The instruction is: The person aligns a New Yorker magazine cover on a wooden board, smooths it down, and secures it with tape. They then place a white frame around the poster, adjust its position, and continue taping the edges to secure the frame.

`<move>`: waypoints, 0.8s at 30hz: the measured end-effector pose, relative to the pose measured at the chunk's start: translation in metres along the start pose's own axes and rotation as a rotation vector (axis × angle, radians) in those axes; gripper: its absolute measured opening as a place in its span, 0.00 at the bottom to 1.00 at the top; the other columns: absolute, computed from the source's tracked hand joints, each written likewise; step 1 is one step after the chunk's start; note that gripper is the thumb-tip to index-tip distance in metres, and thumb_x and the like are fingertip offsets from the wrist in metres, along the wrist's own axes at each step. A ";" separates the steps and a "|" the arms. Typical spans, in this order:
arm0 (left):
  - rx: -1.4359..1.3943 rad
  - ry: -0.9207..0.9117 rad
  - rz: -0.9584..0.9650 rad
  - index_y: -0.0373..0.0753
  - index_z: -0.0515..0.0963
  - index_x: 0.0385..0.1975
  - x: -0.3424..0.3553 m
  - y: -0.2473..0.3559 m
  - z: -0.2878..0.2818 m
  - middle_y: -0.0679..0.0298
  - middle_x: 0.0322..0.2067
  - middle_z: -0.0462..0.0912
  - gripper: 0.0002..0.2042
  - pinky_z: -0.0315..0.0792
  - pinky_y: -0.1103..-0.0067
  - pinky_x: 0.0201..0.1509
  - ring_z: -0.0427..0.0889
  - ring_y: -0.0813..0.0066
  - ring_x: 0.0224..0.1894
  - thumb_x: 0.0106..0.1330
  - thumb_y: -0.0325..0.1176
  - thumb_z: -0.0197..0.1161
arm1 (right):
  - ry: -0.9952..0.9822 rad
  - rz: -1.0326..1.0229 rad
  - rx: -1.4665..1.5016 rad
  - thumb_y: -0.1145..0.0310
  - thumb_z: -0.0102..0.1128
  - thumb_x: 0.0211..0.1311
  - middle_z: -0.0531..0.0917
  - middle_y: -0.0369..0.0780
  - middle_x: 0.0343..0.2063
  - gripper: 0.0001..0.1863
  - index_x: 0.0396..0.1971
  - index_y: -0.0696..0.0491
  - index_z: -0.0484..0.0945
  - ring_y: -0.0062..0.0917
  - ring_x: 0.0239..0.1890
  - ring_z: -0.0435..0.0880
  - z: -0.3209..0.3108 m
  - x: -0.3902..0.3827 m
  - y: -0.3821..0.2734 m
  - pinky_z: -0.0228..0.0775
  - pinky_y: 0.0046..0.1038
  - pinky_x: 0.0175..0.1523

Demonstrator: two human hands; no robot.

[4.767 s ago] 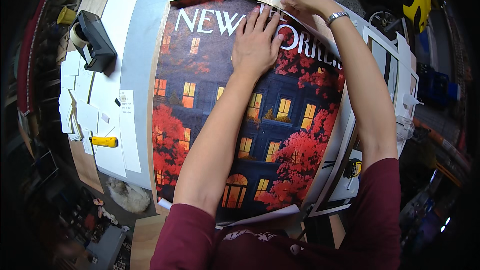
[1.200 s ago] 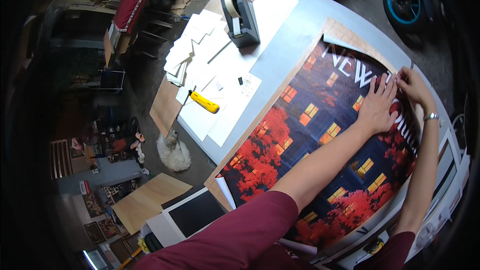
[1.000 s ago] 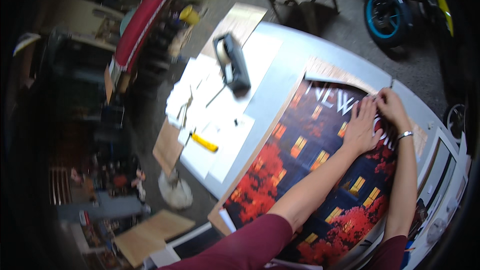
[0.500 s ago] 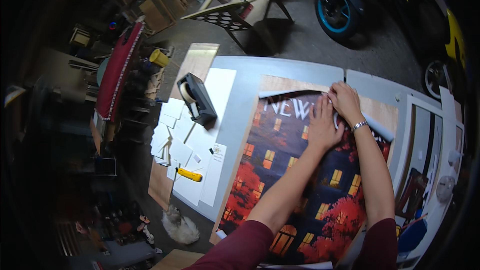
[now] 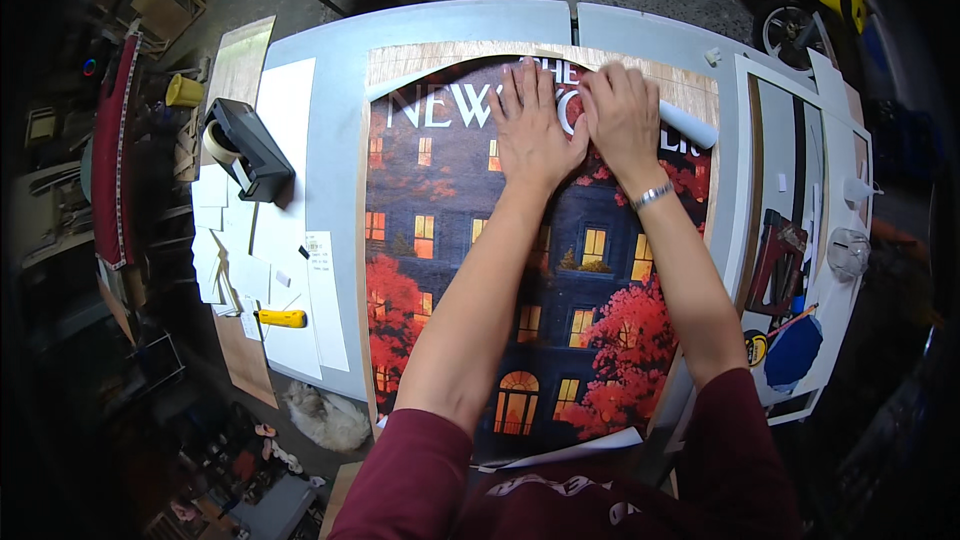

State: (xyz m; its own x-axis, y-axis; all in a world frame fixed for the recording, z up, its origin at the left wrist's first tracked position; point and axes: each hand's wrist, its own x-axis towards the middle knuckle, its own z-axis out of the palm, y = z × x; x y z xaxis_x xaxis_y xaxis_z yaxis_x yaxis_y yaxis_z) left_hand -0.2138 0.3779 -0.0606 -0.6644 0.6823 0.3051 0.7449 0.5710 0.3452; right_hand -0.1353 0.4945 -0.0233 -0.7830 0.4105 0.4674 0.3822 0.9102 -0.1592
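Observation:
A poster (image 5: pixel 460 240) of a dark building with lit windows, red trees and pale lettering lies on a plywood board (image 5: pixel 390 58). Its far edge curls up at the left, and its far right corner is rolled into a white tube (image 5: pixel 687 125). My left hand (image 5: pixel 535 130) rests flat on the lettering, fingers spread toward the far edge. Beside it, my right hand (image 5: pixel 622 120), with a metal band at the wrist, has its fingers bent around the poster's curling edge; the fingertips are partly hidden. The near edge also curls up, showing white (image 5: pixel 575 448).
On the grey table (image 5: pixel 335 140) to the left are a black tape dispenser (image 5: pixel 248 150), white cards (image 5: pixel 225 265) and a yellow box cutter (image 5: pixel 281 318). A white frame (image 5: pixel 742 190) at right holds a dark red stapler-like tool (image 5: pixel 778 262). A furry animal (image 5: pixel 327 417) lies on the floor.
The view has swung right and closer over the table. More lettering shows at the poster's far edge between my hands. My right hand has drawn slightly back from the board's far edge.

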 end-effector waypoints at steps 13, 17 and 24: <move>-0.029 -0.107 0.005 0.45 0.73 0.67 0.010 -0.022 -0.019 0.44 0.71 0.67 0.35 0.56 0.55 0.76 0.64 0.47 0.74 0.64 0.58 0.67 | -0.140 0.471 -0.169 0.35 0.58 0.67 0.64 0.53 0.75 0.44 0.75 0.49 0.67 0.53 0.78 0.57 -0.002 -0.059 0.017 0.45 0.56 0.79; -0.135 -0.122 0.011 0.47 0.73 0.68 0.014 -0.044 -0.025 0.45 0.70 0.67 0.36 0.56 0.55 0.77 0.65 0.47 0.74 0.63 0.59 0.69 | -0.230 0.434 -0.139 0.28 0.64 0.58 0.68 0.52 0.72 0.52 0.74 0.49 0.68 0.49 0.73 0.64 -0.021 -0.050 0.038 0.52 0.53 0.74; 0.006 -0.015 -0.107 0.48 0.71 0.71 0.016 -0.085 -0.029 0.39 0.74 0.61 0.43 0.49 0.49 0.80 0.57 0.39 0.78 0.60 0.69 0.67 | -0.215 0.397 -0.169 0.26 0.58 0.62 0.58 0.52 0.78 0.51 0.77 0.46 0.64 0.52 0.81 0.51 -0.006 -0.064 0.050 0.36 0.58 0.81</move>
State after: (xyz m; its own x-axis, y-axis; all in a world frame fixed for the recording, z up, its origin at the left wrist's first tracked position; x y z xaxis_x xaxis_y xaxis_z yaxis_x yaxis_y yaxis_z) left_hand -0.2899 0.3269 -0.0599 -0.7389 0.6241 0.2539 0.6704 0.6433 0.3698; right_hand -0.0628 0.5131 -0.0558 -0.6376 0.7425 0.2055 0.7324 0.6669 -0.1373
